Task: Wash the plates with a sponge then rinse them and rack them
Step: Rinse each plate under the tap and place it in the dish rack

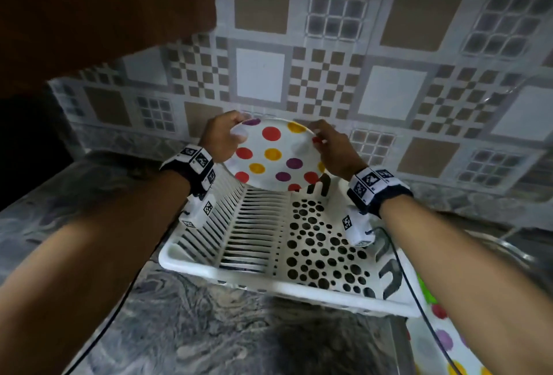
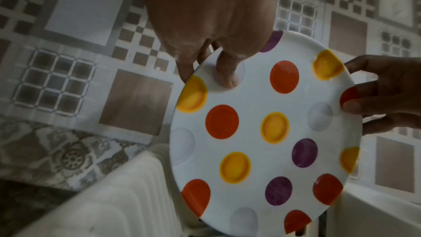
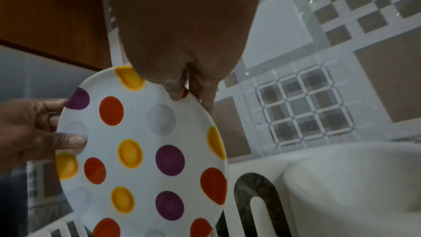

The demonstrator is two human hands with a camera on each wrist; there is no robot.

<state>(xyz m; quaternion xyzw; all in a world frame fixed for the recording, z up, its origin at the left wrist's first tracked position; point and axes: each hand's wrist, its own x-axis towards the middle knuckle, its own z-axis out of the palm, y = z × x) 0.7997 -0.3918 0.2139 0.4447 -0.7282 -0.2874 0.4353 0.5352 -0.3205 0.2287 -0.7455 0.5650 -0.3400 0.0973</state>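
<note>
A white plate (image 1: 273, 155) with red, yellow and purple dots stands tilted over the far end of the white plastic dish rack (image 1: 263, 285). My left hand (image 1: 223, 138) grips its left rim, thumb on the dotted face. My right hand (image 1: 329, 147) pinches the right rim. In the left wrist view the plate (image 2: 266, 132) fills the right half, with my left hand (image 2: 218, 57) at its top rim and the right hand (image 2: 382, 93) at its far edge. In the right wrist view the plate (image 3: 145, 150) sits lower left, my right hand (image 3: 189, 89) on its upper rim and my left hand (image 3: 34, 129) on its left edge. The plate's bottom edge is near the rack's slats; contact is not visible.
The rack sits on a grey marbled counter (image 1: 185, 321) against a patterned tile wall (image 1: 329, 75). Another dotted plate (image 1: 443, 341) lies at the lower right by a metal sink rim (image 1: 514, 252). A brown cabinet (image 1: 89, 15) hangs at the upper left. Cables trail from both wrists.
</note>
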